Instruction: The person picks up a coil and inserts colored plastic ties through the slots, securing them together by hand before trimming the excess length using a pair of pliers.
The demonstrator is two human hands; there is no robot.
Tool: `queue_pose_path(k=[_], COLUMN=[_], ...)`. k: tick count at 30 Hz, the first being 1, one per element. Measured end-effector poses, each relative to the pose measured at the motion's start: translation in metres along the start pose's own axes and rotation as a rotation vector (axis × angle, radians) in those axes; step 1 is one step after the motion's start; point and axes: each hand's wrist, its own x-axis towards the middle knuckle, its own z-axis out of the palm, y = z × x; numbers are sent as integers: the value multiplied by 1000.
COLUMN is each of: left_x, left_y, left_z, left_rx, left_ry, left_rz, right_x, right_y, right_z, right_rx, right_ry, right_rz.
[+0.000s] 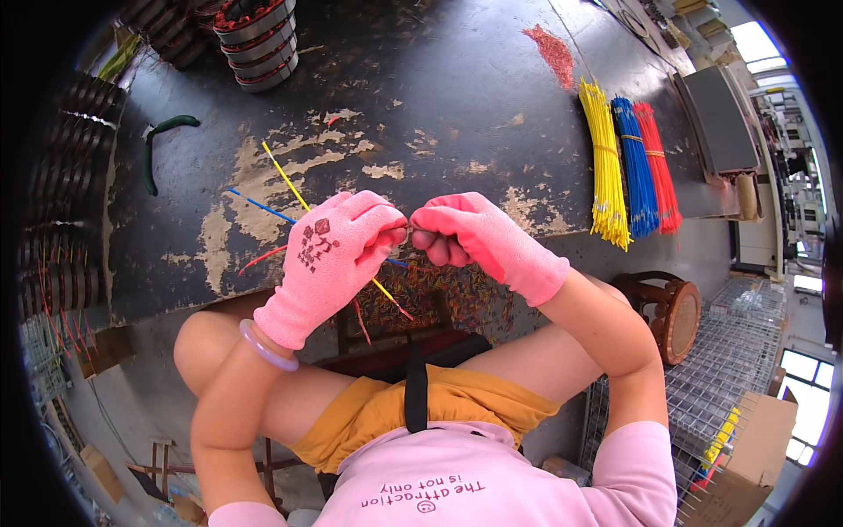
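Observation:
Above the near edge of the dark, worn table (421,97), both my hands are in pink gloves and nearly meet at the fingertips. My left hand (334,250) is closed round a yellow wire (285,176), a blue wire (261,205) and a red wire (262,258). Their long ends stick out to the left over the table, and shorter ends show below the palm. With thumb and fingers pinched together, my right hand (479,233) touches the left fingertips. Whatever it grips there is too small and hidden to make out.
Bundles of yellow wires (604,162), blue wires (635,167) and red wires (658,167) lie at the right. Green-handled pliers (151,149) rest at the left, near stacked metal rings (259,48). Red scraps (551,54) lie far back. A wooden stool (672,321) and wire mesh (729,321) stand right.

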Motion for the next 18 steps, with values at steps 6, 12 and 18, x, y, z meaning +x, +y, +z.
queue_pose_path(k=[6, 12, 18], left_x=[1, 0, -5], left_y=[-1, 0, 1], left_z=[-1, 3, -1], left_rx=[-18, 3, 54], left_ry=[-25, 13, -10], left_rz=[-26, -13, -56], right_x=[-13, -3, -12], right_y=[4, 14, 4], right_z=[-3, -11, -5], right_rx=[-1447, -1614, -825], right_ry=[561, 499, 411], right_rz=[-1050, -1075, -672])
